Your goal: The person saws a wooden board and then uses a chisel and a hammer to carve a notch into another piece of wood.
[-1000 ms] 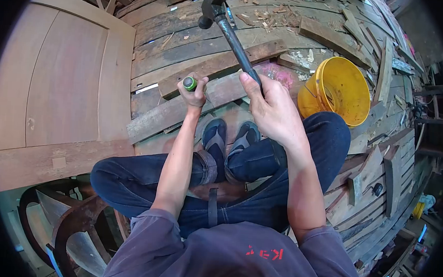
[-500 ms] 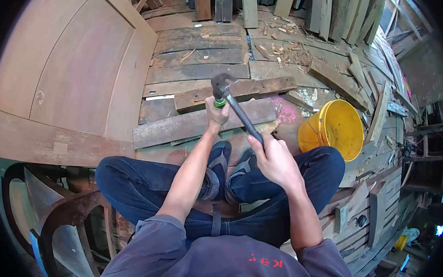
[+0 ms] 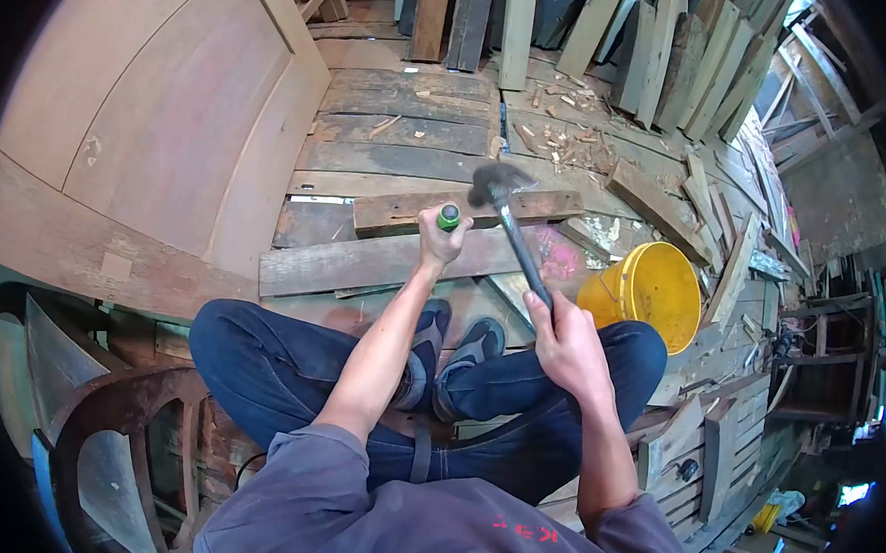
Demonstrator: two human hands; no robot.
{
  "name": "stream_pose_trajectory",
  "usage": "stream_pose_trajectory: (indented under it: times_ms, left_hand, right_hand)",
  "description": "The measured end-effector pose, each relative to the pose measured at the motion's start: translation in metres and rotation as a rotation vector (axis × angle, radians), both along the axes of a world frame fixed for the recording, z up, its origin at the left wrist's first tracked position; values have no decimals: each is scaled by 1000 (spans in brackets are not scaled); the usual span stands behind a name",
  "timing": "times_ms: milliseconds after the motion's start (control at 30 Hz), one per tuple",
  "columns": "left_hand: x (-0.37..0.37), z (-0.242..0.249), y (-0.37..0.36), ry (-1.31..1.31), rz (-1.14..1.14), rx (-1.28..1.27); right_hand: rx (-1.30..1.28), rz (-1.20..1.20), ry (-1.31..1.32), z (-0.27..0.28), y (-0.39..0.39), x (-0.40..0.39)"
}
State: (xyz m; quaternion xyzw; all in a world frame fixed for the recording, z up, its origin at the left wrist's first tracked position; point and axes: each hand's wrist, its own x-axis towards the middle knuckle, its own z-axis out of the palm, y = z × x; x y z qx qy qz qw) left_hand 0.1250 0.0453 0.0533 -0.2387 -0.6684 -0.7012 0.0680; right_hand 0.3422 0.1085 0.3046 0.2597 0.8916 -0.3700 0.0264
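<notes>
My left hand (image 3: 443,238) is closed around a green-handled chisel (image 3: 449,215), its butt end facing up at me; the blade is hidden below my fist. My right hand (image 3: 568,345) grips the dark shaft of a hammer (image 3: 523,246). The hammer's head, a little blurred, hangs up and to the right of the chisel handle, apart from it. Beneath and beyond my left hand lie a grey plank (image 3: 364,260) and a thicker brown timber (image 3: 406,213), side by side on the floor. My feet rest just behind the plank.
A yellow bucket (image 3: 652,298) stands by my right knee. A large wooden panel (image 3: 186,113) leans at left, with a curved dark wooden frame (image 3: 121,405) below it. Upright boards (image 3: 516,35) line the back; wood chips (image 3: 560,142) and a loose beam (image 3: 657,210) lie beyond.
The hammer head has come away from the chisel handle, up and to the right. My left hand now shows the handle's end uncovered. The whole view has shifted slightly.
</notes>
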Motion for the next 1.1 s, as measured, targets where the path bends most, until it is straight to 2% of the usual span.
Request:
stream_pose_trajectory:
  times_ms: [67,133,167,233,267,400,467,533,633,667,767,800,867,933,1033,1067,1100]
  left_hand:
    - [1,2,5,-18,-22,66]
    - [2,6,7,19,-33,40]
    - [3,8,6,36,-41,21]
    - [11,12,1,38,-14,2]
    - [11,18,3,51,-2,0]
    - [0,-6,8,36,-29,-14]
    - [2,9,10,52,-39,-14]
    - [10,11,11,78,-29,-16]
    - [10,15,8,101,-22,-78]
    - [13,16,10,75,-19,13]
    - [10,10,12,121,-16,-5]
    - [14,21,7,73,-23,-63]
    - [9,8,11,66,-27,-9]
    - [7,7,12,51,-34,26]
    - [10,15,8,89,-22,-32]
    - [5,-4,10,69,-12,-16]
    - [8,-3,7,59,0,-1]
  right_hand:
    - [-36,-44,148,20,-9,0]
    - [-67,-57,291,17,-15,-1]
    - [-42,-41,278,1,-13,-1]
    - [120,-16,7,-25,-11,-3]
    - [-7,26,-86,-39,-2,-3]
    - [-29,-68,-69,7,1,-2]
    - [-60,-77,131,26,-3,-2]
    - [-63,-92,281,23,-10,1]
    - [65,-23,92,-20,-8,3]
    - [49,51,-88,-31,-1,3]
    - [-9,2,-12,-15,-1,4]
    - [1,-38,71,-8,-4,4]
    - [-62,-70,235,25,-12,0]
    - [-104,-73,421,27,-16,-1]
    - [86,-25,262,-21,-13,0]
    - [169,108,149,-54,-1,4]
    - [39,80,89,-51,-1,7]
